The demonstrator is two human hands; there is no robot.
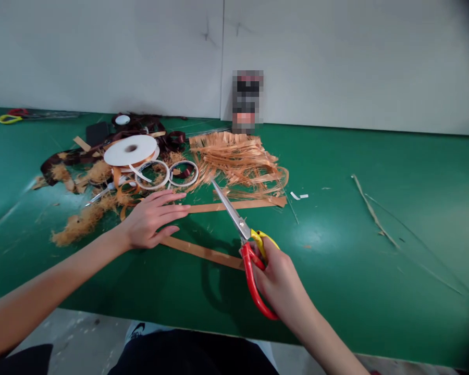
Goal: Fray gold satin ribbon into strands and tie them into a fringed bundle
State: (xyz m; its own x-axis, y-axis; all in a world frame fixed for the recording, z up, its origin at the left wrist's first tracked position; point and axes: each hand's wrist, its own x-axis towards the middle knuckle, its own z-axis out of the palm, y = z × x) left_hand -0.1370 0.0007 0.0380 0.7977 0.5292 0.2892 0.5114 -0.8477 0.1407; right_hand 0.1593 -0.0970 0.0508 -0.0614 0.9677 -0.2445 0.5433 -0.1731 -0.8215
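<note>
Head view: gripping red-and-yellow scissors in the right hand, fingers wrapped round the handles, blades seemingly together and crossing over the upper tan strip. Resting the left hand by the left ends of that and the lower tan strip, fingers slightly spread, pinching nothing visible. Lying flat on the green table, both lengths; can't tell whether joined under the palm. Progress, judged only: plenty already shredded, heaped in a fringed pile just beyond; no fringe visible on either flat length, so probably outstanding. Can't tell what share. Counting: 2 hands, 2 flat lengths, 1 fringed pile (too tangled to count inside), 1 white spool, 2 white rings, left ring and right ring, just beside each other, 2 pairs of scissors including the yellow-handled pair far left, 2 paper scraps, 1 pixelated object against the wall. Tangled dark ribbon and frayed fluff: uncountable.
</note>
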